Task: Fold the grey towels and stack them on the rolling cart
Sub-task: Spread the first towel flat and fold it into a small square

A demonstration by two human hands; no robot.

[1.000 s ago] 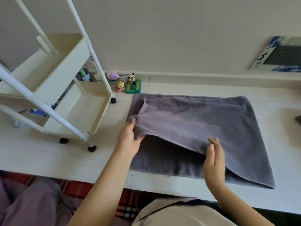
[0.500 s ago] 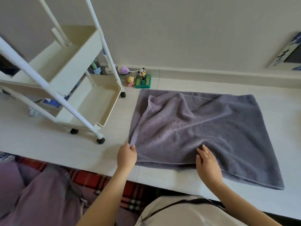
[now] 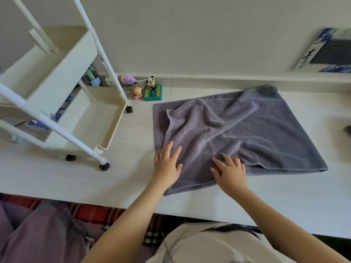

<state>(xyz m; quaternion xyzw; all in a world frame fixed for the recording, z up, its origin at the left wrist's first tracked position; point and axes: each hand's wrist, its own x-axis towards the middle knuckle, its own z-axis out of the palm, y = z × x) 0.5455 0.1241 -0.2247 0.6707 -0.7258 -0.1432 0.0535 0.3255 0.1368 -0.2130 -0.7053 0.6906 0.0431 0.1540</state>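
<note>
both hands press flat on the grey towel.

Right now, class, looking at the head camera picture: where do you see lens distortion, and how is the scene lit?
Head view: wide-angle bending, the rolling cart posts splay and lean; soft, even daylight, only faint shadows in the grey towel folds and under the hands, left and right; no harsh glare; detail stays fairly sharp.

Grey towel, folded over once and rumpled with creases, flat on the worktop, right of the cream rolling cart; cart's near tray bare, wheels on worktop.
</note>
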